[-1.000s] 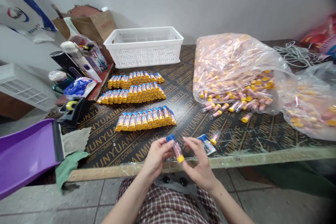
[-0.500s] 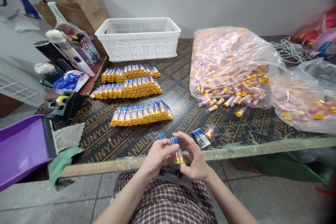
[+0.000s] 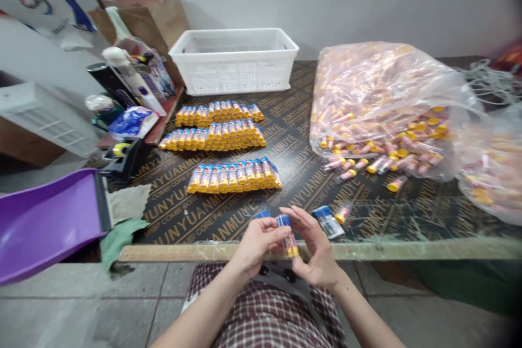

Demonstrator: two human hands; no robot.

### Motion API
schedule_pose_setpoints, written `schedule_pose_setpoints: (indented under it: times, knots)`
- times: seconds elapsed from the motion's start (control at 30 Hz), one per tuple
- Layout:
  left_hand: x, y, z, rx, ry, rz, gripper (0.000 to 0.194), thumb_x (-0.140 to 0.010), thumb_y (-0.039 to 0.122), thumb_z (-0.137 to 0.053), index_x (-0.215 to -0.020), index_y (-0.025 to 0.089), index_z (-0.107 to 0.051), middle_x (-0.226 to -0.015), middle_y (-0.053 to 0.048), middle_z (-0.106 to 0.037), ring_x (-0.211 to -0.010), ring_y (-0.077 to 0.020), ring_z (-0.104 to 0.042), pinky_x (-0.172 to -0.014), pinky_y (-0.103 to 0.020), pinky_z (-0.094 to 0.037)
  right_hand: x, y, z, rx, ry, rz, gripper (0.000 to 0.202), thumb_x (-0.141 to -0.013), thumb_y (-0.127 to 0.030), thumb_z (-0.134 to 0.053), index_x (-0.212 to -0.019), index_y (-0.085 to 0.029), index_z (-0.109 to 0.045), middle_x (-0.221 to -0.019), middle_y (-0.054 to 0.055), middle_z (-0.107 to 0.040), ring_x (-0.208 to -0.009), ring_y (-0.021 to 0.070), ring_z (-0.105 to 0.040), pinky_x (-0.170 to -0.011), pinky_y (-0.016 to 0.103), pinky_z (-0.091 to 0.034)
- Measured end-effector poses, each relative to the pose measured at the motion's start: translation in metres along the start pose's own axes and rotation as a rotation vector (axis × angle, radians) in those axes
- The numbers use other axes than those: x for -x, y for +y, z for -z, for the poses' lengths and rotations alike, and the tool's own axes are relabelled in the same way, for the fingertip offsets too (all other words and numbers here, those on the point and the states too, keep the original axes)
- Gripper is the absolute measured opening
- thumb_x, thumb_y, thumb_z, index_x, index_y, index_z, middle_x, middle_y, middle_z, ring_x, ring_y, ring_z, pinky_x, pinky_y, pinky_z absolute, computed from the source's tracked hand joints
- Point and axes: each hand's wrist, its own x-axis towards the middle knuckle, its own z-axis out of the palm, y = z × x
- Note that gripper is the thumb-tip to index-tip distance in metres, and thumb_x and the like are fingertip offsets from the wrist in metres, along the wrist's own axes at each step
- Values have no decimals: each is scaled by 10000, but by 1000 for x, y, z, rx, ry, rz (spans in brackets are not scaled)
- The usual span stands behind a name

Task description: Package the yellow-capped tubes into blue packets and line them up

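Observation:
A small clear plastic tube (image 3: 288,239) with a blue wrap at its top and a yellow cap at its lower end sits between both hands, over the table's front edge. My left hand (image 3: 259,244) pinches its side between thumb and fingers. Curved around its right side is my right hand (image 3: 318,247), thumb at the yellow cap and fingertips by the blue top. Blue labels (image 3: 263,213) show partly behind my left fingers. Right of the hands lie a stack of blue printed labels (image 3: 327,221) and a loose tube (image 3: 342,213).
Rows of labelled tubes (image 3: 234,176) lie at the table's middle left. Behind them stands a white plastic basket (image 3: 240,70). A large clear bag (image 3: 367,81) of tubes spills open at right. A tape dispenser (image 3: 122,160) and purple dustpan (image 3: 53,217) are at left.
The camera view has turned slightly left, so everything appears further right. Both hands keep nearly the same pose on the tube.

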Motion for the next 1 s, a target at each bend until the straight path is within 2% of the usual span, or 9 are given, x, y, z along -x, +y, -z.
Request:
schedule_pose_setpoints:
  times: [0.1, 0.17, 0.23, 0.37, 0.47, 0.57, 0.8, 0.9, 1.0]
  knots:
    - [-2, 6, 8, 12, 55, -74, 358, -519, 373, -829, -687, 99, -671, -612, -44, -640, -491, -94, -542, -511, -204, -434, -8, 0, -4, 31, -56, -41, 831, -712, -96, -534, -1445, -250, -173, -1458, 108, -334, -1279, 265, -426, -1048, 445, -397]
    - [-4, 20, 27, -49, 175, -218, 341, -532, 380, -817, -671, 108, -666, -601, -40, -644, -496, -104, -547, -516, -211, -432, -16, 3, -4, 94, -78, -49, 858, -743, -161, -592, -1458, -264, -130, -1504, 102, -236, -1300, 280, -393, -1066, 469, -363]
    - [-5, 44, 58, -156, 379, -431, 325, -546, 387, -803, -672, 121, -666, -608, -32, -652, -521, -114, -557, -530, -211, -429, -24, 9, 0, 156, -34, -60, 862, -760, -241, -632, -1460, -280, -130, -1516, 92, -207, -1307, 290, -379, -1076, 493, -338]
    - [-8, 102, 142, -414, 805, -753, 317, -625, 430, -726, -748, 142, -675, -691, -25, -678, -612, -141, -586, -602, -224, -432, -36, 25, 12, 223, 107, -138, 747, -811, -339, -605, -1442, -298, -208, -1474, 76, -310, -1294, 280, -393, -1059, 493, -359]
    - [-18, 129, 193, -858, 989, -625, 328, -677, 462, -660, -715, 137, -674, -653, -51, -672, -608, -172, -592, -589, -244, -402, -43, 36, 19, 282, 97, -157, 652, -837, -373, -569, -1419, -292, -285, -1466, 70, -325, -1325, 277, -346, -1073, 490, -337]
    - [-31, 135, 214, -1032, 969, -552, 285, -638, 420, -703, -626, 137, -672, -588, -71, -654, -605, -202, -590, -597, -267, -366, -50, 43, 19, 372, 51, -159, 564, -860, -399, -528, -1387, -292, -359, -1475, 64, -315, -1357, 283, -288, -1092, 525, -280]
    - [-33, 129, 218, -1177, 872, -520, 403, -786, 451, -517, -533, 161, -635, -588, -119, -651, -675, -268, -612, -656, -310, -378, -64, 69, 22, 467, 74, -136, 679, -791, -356, -615, -1402, -249, -340, -1449, 105, -373, -1343, 278, -334, -1090, 520, -282]
    - [-28, 122, 224, -1126, 824, -564, 412, -817, 476, -441, -818, 151, -694, -895, -131, -708, -906, -283, -621, -788, -318, -419, -73, 82, 24, 446, 57, -137, 794, -713, -246, -656, -1423, -234, -299, -1463, 114, -348, -1358, 272, -304, -1102, 507, -258]
    - [-25, 110, 223, -992, 640, -630, 555, -815, 519, -436, -1227, 162, -542, -1286, -111, -563, -1163, -247, -521, -962, -326, -388, -85, 90, 19, 372, 28, -170, 910, -630, -139, -650, -1441, -239, -249, -1486, 108, -302, -1382, 272, -242, -1112, 508, -217]
